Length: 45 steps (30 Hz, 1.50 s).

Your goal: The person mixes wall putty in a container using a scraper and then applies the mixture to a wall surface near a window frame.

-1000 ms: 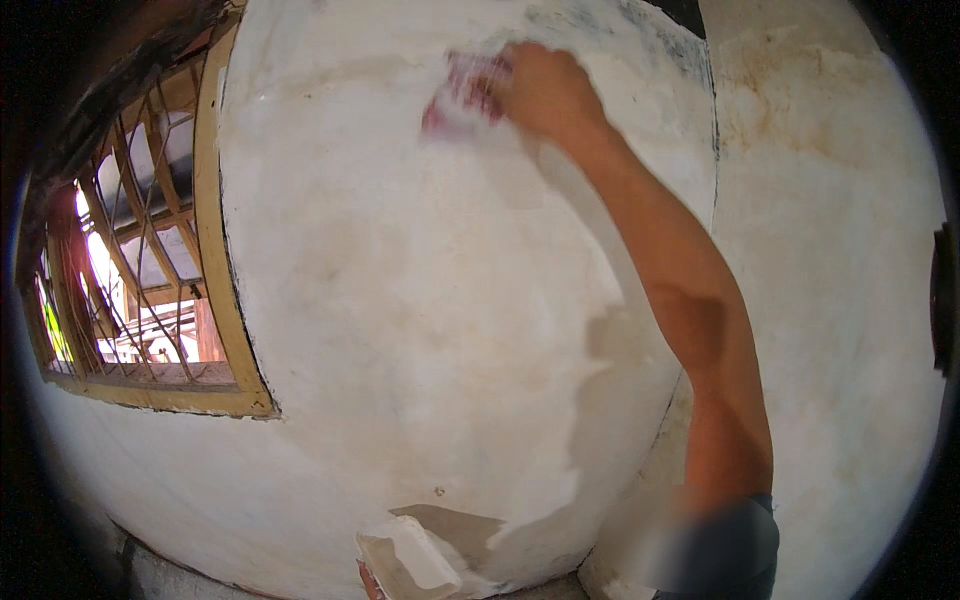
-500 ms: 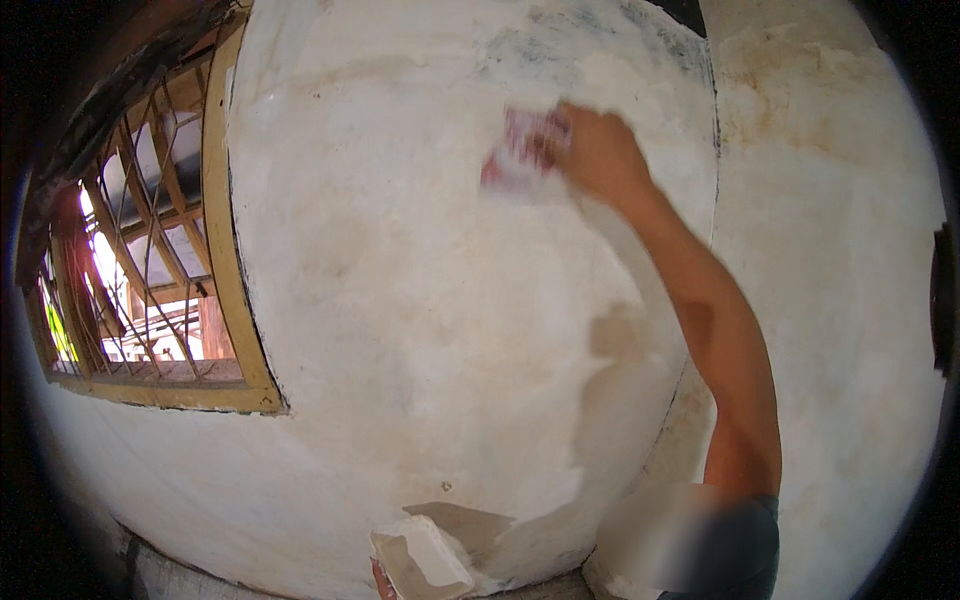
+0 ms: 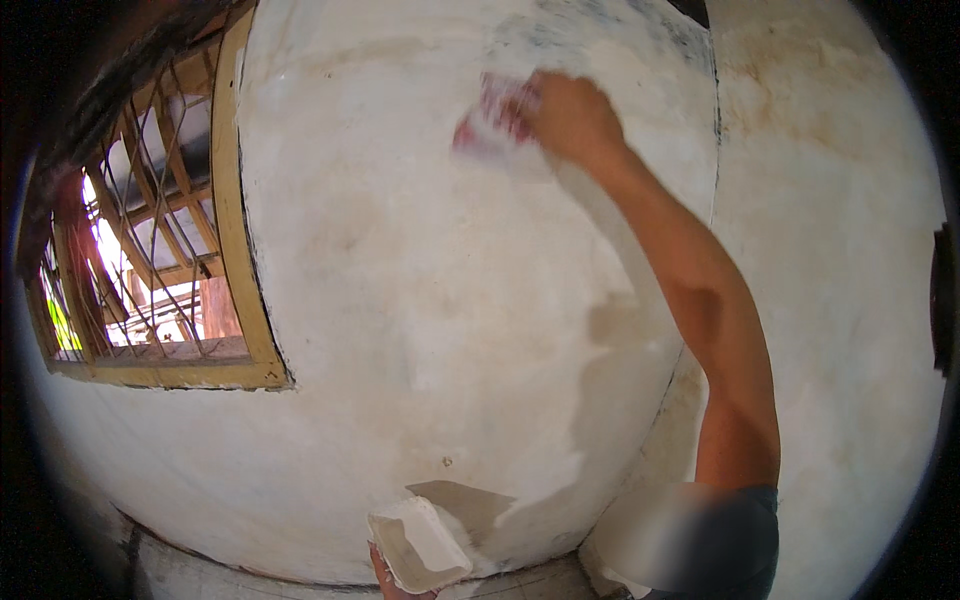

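My right hand point(image 3: 577, 115), arm raised, grips a flat red-and-white printed piece point(image 3: 500, 118) against the upper part of the pale wall point(image 3: 400, 260). Motion blurs that piece, and I cannot tell whether it is a sheet or a stiff scraper. Low in the picture, my left hand point(image 3: 385, 573) holds a white rectangular tub point(image 3: 447, 535) by its side. The tub is tilted so its inside shows, with whitish material on its walls. Most of the left hand is hidden by the tub or cut off at the lower edge.
A yellow-framed window point(image 3: 232, 200) with bent metal bars is set in the wall at left. Grey, patchy marks point(image 3: 600, 35) lie on the wall near the top. A wall corner runs down at right. The floor point(image 3: 215, 580) shows at the bottom.
My right hand has moved up and a little left along the wall with the red-and-white piece. The tub in my left hand sits slightly higher in the picture.
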{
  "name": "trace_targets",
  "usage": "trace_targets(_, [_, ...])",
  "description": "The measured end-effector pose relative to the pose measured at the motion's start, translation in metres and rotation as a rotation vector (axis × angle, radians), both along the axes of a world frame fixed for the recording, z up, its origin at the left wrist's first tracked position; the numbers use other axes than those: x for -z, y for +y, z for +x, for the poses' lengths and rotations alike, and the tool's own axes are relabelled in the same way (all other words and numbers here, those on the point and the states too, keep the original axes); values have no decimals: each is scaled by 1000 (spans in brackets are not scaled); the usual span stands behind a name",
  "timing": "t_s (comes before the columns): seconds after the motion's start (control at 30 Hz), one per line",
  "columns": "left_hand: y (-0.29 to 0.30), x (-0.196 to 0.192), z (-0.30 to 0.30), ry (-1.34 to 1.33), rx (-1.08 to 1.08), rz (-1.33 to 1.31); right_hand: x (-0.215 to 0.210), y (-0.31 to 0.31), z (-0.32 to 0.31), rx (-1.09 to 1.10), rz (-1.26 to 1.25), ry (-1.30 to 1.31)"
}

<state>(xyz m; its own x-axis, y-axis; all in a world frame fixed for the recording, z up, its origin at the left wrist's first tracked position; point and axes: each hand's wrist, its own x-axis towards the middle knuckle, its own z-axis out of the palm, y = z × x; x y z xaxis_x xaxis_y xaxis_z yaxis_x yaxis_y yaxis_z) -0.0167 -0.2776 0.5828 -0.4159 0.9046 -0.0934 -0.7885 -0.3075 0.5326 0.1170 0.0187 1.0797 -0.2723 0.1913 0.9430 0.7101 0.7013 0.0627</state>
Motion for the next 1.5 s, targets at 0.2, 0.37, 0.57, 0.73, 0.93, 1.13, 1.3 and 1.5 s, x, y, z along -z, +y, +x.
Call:
trace_targets(0.2, [-1, 7, -3, 154, 35, 36, -20, -9, 59, -110, 225, 255])
trace_targets(0.37, [-3, 47, -14, 543, -102, 73, 97, -11, 77, -507, -331, 171])
trace_targets(0.57, [5, -13, 2, 593, 61, 268, 155, -8, 95, -990, -659, 424])
trace_targets(0.73, [5, -21, 7, 107, 118, 281, 155, 2, 99, -995, -534, 508])
trace_targets(0.93, [2, 5, 5, 1041, -303, 253, 137, 2, 74, -778, -234, 502])
trace_targets(1.13, [2, 9, -2, 90, 109, 185, 104, 27, 30, -249, 476, 247])
trace_targets(1.3, [0, 10, -2, 606, 2, 93, 100, 52, 5, -83, 619, 117])
trace_targets(1.5, [0, 33, -19, 74, 99, 152, 273, 25, -42, -220, 569, -167])
